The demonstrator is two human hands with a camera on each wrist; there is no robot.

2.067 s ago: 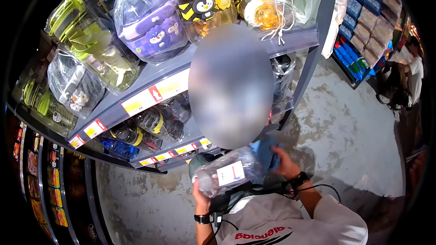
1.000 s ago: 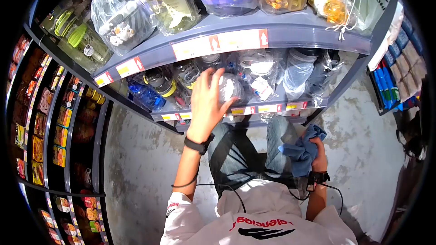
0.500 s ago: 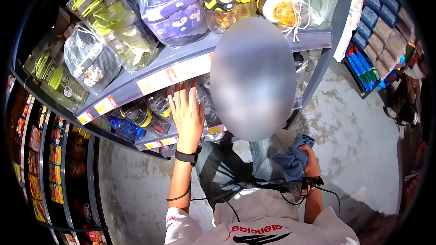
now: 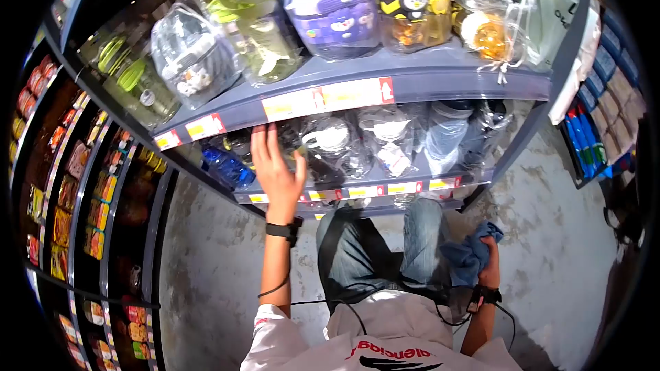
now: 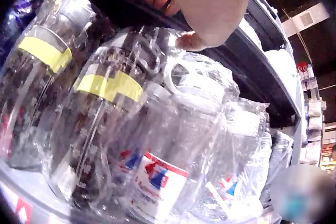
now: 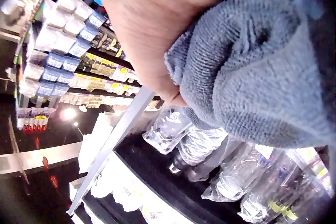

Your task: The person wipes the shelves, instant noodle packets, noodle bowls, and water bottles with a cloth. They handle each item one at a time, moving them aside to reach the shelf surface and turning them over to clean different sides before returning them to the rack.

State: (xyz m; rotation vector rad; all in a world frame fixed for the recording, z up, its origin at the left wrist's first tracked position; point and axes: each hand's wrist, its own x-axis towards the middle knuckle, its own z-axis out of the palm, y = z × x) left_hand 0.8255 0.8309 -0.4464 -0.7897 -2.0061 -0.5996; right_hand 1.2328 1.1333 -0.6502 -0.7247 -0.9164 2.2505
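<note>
The lower shelf (image 4: 385,189) carries bagged clear water bottles (image 4: 330,148). The left hand (image 4: 275,168) reaches among them, fingers spread and holding nothing; picking one seems the step, needing a firm grip next. The right hand (image 4: 489,261) clutches a blue cloth (image 4: 467,254) by the knee.

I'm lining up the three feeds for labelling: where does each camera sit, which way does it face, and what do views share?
Head: worn on the head, looks down at the grey store shelf; shows the left hand, the right hand, both arms and the legs.
Left wrist: looks up past the left hand at clear plastic-wrapped bottles.
Right wrist: looks up past the right hand, which grips a blue-grey cloth.
Shared: the cloth shows in the head and right wrist views; the wrapped bottles in the head and left wrist views.
</note>
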